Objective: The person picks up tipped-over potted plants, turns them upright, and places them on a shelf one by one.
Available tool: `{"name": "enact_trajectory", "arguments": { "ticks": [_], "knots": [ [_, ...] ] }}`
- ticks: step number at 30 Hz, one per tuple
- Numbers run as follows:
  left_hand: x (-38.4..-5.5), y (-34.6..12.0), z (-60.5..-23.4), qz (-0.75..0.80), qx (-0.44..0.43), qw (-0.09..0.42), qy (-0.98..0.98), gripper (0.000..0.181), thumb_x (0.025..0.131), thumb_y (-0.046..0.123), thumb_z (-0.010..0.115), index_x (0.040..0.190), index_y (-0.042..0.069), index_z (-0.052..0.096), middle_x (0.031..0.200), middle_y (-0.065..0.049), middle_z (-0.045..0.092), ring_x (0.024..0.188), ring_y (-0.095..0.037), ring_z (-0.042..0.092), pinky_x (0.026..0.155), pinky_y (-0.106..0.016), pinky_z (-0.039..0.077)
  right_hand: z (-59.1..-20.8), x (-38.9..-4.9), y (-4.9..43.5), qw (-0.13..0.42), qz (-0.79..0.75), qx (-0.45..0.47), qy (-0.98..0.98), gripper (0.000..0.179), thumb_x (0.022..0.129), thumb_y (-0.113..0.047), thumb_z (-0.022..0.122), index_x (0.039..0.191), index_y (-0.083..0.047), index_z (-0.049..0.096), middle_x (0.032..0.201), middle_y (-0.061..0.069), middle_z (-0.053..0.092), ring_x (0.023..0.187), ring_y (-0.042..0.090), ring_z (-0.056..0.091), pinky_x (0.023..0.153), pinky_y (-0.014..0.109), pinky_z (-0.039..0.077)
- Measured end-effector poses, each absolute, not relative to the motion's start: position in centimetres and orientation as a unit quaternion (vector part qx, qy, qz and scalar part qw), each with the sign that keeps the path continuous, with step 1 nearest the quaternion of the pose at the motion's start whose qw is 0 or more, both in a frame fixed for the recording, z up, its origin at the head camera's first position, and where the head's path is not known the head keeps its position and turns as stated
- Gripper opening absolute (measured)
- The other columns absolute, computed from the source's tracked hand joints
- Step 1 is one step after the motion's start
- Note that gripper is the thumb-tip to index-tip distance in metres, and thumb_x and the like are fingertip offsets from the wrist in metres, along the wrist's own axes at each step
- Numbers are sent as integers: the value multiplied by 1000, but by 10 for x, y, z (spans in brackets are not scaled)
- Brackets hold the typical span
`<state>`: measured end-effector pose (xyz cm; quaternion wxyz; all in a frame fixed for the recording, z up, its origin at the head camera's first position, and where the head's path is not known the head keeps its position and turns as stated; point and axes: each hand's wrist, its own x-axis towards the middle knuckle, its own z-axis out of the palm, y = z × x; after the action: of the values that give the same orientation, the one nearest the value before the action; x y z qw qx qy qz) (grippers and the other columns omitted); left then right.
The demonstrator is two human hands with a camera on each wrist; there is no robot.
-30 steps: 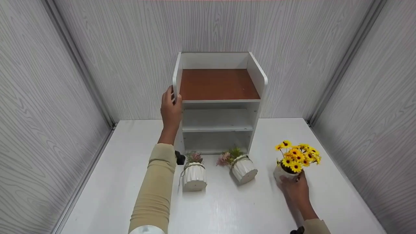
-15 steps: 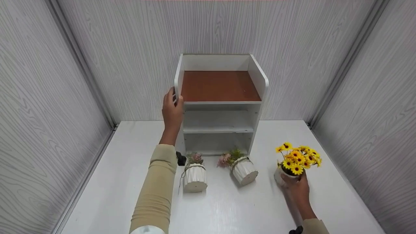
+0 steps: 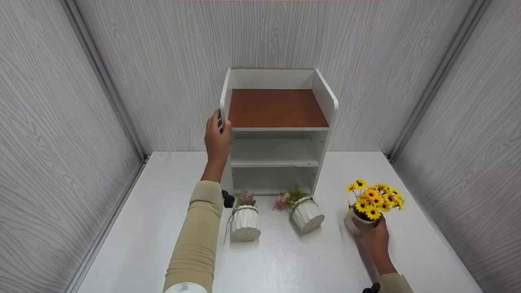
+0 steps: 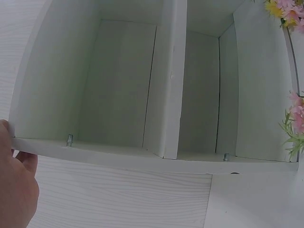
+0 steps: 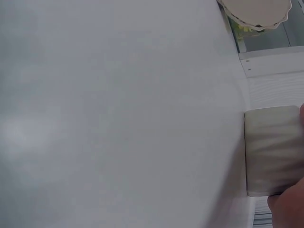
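Note:
My left hand (image 3: pixel 217 140) grips the left side panel of a white shelf unit (image 3: pixel 279 129), thumb at the front edge and fingers behind. In the left wrist view that hand (image 4: pixel 18 185) pinches the panel's edge beside the compartments. On the right, my right hand (image 3: pixel 372 240) holds a white pot (image 3: pixel 351 224) of yellow flowers (image 3: pixel 372 199), its fingers wrapped round the side. The right wrist view shows this pot (image 5: pixel 273 151) at the right edge, with part of the hand over it.
Two white pots with pink flowers, a left pot (image 3: pixel 245 224) and a right pot (image 3: pixel 308 215), lie tipped in front of the shelf on the white table (image 3: pixel 281 264). Grey wood-grain walls (image 3: pixel 183 61) stand behind and at both sides.
The whole head view has shifted slightly down and to the right. Both hands keep their holds, and the pots stay where they are.

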<state>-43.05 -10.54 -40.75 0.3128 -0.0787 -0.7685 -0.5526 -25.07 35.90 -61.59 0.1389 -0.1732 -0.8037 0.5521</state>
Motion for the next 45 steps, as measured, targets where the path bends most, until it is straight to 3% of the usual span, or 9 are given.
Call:
{"name": "enact_trajectory", "arguments": {
  "ticks": [15,21,31,45],
  "knots": [
    [-430,-105,-406,-546,-75,315,-773,51,106,28,51,153,12,40,144,-7,51,135,-21,53,108,-32,48,-596,-248,356,166,538,-164,-810,104,80,-52,82,158,-12,26,158,10,39,147,29,35,120,53,31],
    [-430,-105,-406,-548,-73,314,-772,52,106,29,51,153,12,40,145,-7,51,135,-21,53,108,-32,48,-568,-248,344,172,529,-154,-817,103,81,-52,81,157,-11,27,158,10,39,147,29,35,120,54,31],
    [-430,-104,-408,-534,-81,332,-773,50,106,26,52,152,11,42,142,-9,52,133,-21,54,107,-33,50,-515,-250,311,218,557,-67,-799,88,83,-35,84,153,-18,33,151,1,44,143,21,40,120,50,33],
    [-431,-99,-407,-544,-72,323,-771,49,106,27,50,152,13,42,142,-6,51,134,-19,54,107,-33,49,-430,-271,270,235,569,-17,-788,85,83,-36,83,152,-19,37,150,1,46,143,20,41,120,48,33]
  ]
}}
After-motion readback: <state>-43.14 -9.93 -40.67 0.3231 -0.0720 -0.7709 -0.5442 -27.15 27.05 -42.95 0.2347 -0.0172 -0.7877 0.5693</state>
